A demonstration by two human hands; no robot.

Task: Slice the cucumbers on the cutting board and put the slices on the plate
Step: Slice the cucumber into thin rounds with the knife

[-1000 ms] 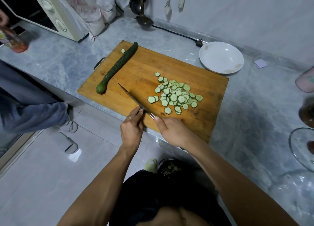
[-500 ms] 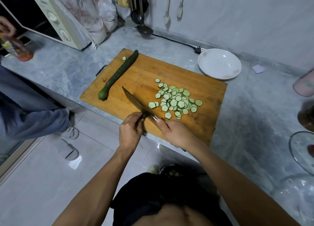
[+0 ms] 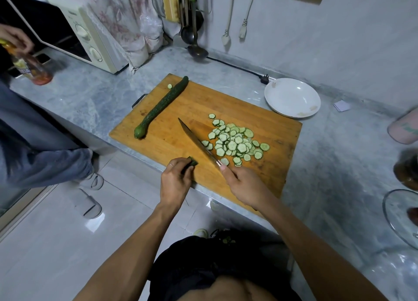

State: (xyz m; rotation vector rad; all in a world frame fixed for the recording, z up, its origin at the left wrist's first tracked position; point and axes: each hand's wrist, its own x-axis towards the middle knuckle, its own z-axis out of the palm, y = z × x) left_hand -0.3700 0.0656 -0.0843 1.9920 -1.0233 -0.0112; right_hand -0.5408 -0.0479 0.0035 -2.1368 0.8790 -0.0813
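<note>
Left hand [image 3: 175,183] now off knife [image 3: 196,141], pinching cucumber stub [image 3: 192,161], right hand [image 3: 245,184] gripping knife, one whole cucumber [image 3: 161,107]

Bare wood runs down the middle of the cutting board [image 3: 267,174] between the whole cucumber [image 3: 161,107] on its left edge and the slice pile [image 3: 235,143]. The knife [image 3: 199,143] lies slantwise just left of the pile. The plate [image 3: 292,97] sits just past the far right corner, with open counter [image 3: 339,165] to the right until the glass lid [image 3: 400,217] and jars.
</note>
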